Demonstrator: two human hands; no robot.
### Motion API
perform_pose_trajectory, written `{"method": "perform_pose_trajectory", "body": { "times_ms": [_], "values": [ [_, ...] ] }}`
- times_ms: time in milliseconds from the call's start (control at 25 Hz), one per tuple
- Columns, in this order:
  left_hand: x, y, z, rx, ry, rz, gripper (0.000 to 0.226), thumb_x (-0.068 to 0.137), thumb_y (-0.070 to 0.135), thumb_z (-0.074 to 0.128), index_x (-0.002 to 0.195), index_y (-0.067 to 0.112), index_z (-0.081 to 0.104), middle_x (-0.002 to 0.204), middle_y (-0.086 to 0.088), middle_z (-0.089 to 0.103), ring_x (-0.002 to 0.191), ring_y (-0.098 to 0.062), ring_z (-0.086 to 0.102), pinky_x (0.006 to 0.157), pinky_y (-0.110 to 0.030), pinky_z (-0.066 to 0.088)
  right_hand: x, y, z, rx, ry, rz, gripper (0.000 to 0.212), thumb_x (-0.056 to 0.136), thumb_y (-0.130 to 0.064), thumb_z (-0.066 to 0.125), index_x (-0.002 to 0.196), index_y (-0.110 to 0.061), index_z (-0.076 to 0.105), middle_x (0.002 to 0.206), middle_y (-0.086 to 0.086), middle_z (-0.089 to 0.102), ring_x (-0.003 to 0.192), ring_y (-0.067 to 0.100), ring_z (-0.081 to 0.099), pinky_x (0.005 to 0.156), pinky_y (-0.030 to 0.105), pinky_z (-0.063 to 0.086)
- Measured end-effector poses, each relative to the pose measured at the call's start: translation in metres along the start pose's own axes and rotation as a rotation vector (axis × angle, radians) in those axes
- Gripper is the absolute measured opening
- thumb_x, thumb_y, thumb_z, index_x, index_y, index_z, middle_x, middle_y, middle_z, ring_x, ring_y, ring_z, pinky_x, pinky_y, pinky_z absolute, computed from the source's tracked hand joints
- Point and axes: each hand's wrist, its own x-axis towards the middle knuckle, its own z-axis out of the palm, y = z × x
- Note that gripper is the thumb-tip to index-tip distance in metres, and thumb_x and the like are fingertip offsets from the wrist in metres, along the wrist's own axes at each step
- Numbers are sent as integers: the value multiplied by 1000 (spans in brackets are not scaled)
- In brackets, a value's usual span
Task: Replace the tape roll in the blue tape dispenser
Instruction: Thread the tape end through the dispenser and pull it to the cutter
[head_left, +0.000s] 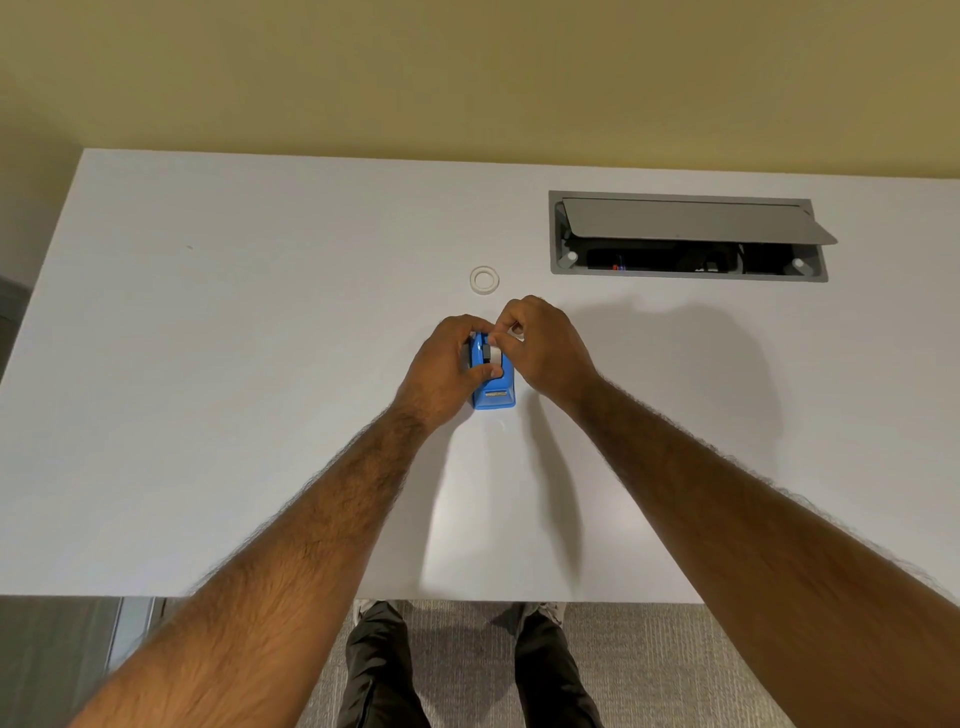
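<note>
Now two hands, left hand (449, 369) and right hand (545, 345), fingers closed on one blue tape dispenser (493, 392); one empty tape ring (484, 279) apart.

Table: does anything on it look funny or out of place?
Only small things. A ring, maybe an empty tape core, lies alone on the table beyond the dispenser. The cable box flap at the far right is propped open. Nothing spilled or broken.

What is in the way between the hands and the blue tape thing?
Nothing visible. The left hand grips the blue tape dispenser on the white table, and the right hand pinches at its top. The small ring lies beyond them, apart.
</note>
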Motion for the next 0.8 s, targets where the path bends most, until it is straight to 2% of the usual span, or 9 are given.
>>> {"method": "perform_pose_trajectory", "body": {
  "times_ms": [120, 240, 400, 720, 800],
  "values": [
    [0, 1, 1, 5, 1, 0, 45, 81, 20, 79, 118, 24, 55, 119, 3, 60, 102, -15, 59, 89, -19, 45, 3, 1, 0, 18, 14, 34, 15, 90, -21, 62, 87, -7, 65, 89, 8, 67, 80, 17, 59, 71, 22, 44],
    [0, -1, -2, -82, 5, -51, 55, 78, 28, 83, 125, 20, 56, 126, 3, 57, 107, -14, 59, 94, -23, 46, 2, 4, -1, 4, 31, 44, 12, 88, -23, 63, 84, -12, 67, 88, 4, 67, 79, 14, 58, 71, 24, 48],
    [1, -2, -4, -80, 21, -41, 44, 84, 34, 77, 123, 20, 62, 125, 3, 58, 111, -16, 59, 100, -33, 48, -4, 8, 2, -9, 53, 31, 10, 85, -23, 63, 82, -14, 64, 88, 3, 65, 82, 17, 58, 74, 30, 50],
    [1, 2, -7, -52, 4, 5, 41, 80, 19, 79, 117, 20, 61, 124, 2, 57, 110, -16, 57, 99, -30, 46, 4, 0, 2, -16, 49, 44, 13, 88, -21, 62, 84, -10, 66, 90, 7, 68, 80, 15, 58, 75, 29, 53],
    [0, 4, -5, -27, 2, 12, 43, 80, 15, 79, 118, 19, 59, 125, 1, 57, 110, -18, 57, 99, -32, 47, 7, -1, 1, -15, 44, 50, 15, 90, -19, 61, 88, -6, 67, 92, 10, 70, 79, 14, 57, 74, 24, 48]
  ]
}}
